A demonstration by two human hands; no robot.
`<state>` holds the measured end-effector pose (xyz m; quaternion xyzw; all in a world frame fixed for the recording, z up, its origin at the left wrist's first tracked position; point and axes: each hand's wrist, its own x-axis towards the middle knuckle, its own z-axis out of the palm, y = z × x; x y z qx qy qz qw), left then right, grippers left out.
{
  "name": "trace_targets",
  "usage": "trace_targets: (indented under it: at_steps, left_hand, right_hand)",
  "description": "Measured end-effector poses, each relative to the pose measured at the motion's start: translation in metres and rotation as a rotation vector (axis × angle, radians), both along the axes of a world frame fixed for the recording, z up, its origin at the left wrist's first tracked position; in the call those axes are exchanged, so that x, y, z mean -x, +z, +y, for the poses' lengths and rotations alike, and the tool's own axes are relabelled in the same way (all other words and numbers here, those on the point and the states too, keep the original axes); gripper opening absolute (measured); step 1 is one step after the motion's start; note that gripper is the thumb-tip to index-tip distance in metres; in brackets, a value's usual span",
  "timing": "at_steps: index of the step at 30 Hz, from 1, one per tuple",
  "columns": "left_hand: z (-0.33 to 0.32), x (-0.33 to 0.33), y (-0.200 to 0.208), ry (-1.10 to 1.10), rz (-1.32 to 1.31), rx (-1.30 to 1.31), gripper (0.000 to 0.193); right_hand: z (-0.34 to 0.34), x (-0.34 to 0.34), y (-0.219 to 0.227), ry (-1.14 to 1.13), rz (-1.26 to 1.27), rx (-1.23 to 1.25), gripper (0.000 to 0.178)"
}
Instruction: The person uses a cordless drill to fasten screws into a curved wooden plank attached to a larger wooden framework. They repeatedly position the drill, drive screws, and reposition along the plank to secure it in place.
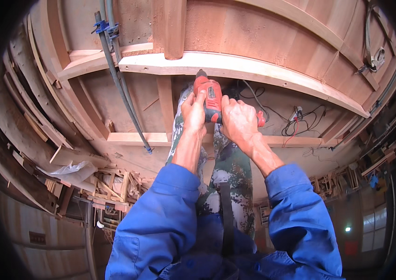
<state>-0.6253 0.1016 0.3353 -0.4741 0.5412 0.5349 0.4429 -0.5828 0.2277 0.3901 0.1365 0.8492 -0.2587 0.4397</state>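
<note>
A red and black power drill (213, 99) is held between my two hands, its dark chuck pointing away from me at the near face of a pale wooden beam (235, 65). My left hand (193, 110) wraps the drill's left side. On the right, my right hand (241, 116) is closed round its rear and handle part, fingers curled. The chuck meets the beam's edge; whether a bit sits inside the wood is hidden. Several small round holes show along the beam's near face, at its left end and right of the drill.
A long bar clamp (121, 84) with blue jaws crosses the frame at left. Black cables (303, 122) and a power strip (297, 112) lie on the right. Stacked planks and logs (29, 116) line the left. A lower wooden rail (137, 138) runs nearer me. A strap (369, 37) hangs at upper right.
</note>
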Motion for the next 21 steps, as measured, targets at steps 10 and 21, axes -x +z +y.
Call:
trace_targets:
  at_steps: [10, 21]
  left_hand:
    - [0.0010, -0.0025, -0.0007, -0.004, 0.002, 0.012, 0.026]
    - [-0.0015, -0.0042, -0.0050, -0.015, 0.014, 0.026, 0.023]
  right_hand:
    - [0.0022, 0.0006, -0.0017, -0.024, 0.010, 0.003, 0.045]
    - [0.0004, 0.0008, -0.0071, -0.016, 0.041, -0.011, 0.043]
